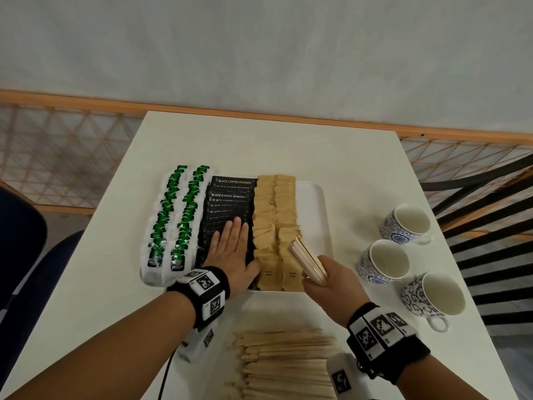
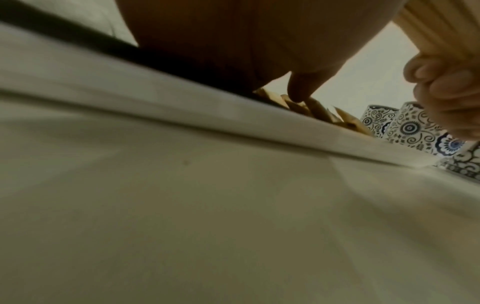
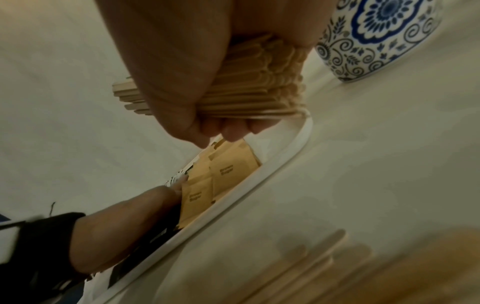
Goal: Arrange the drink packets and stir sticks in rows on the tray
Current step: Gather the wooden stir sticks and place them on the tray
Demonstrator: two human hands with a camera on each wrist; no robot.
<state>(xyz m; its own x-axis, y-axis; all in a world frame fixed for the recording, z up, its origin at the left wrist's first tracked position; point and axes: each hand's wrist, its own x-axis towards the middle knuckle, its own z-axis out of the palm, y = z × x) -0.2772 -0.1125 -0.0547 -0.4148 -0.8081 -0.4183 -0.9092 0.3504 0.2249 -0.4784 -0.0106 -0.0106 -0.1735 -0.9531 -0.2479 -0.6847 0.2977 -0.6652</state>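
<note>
A white tray [image 1: 313,209] on the table carries rows of green tea packets [image 1: 176,215], black coffee packets [image 1: 227,194] and brown sugar packets [image 1: 274,215]. My left hand [image 1: 230,249] lies flat, fingers straight, on the near end of the black row, thumb against the sugar packets [image 3: 226,172]. My right hand [image 1: 328,281] grips a bundle of wooden stir sticks [image 1: 307,259] above the tray's near right part; the sticks [image 3: 246,90] show clamped in its fist. The tray's right strip is bare.
A loose pile of stir sticks [image 1: 285,362] lies on the table near me. Three blue-patterned cups [image 1: 406,223] stand in a line right of the tray. A dark chair [image 1: 490,226] is beyond the table's right edge.
</note>
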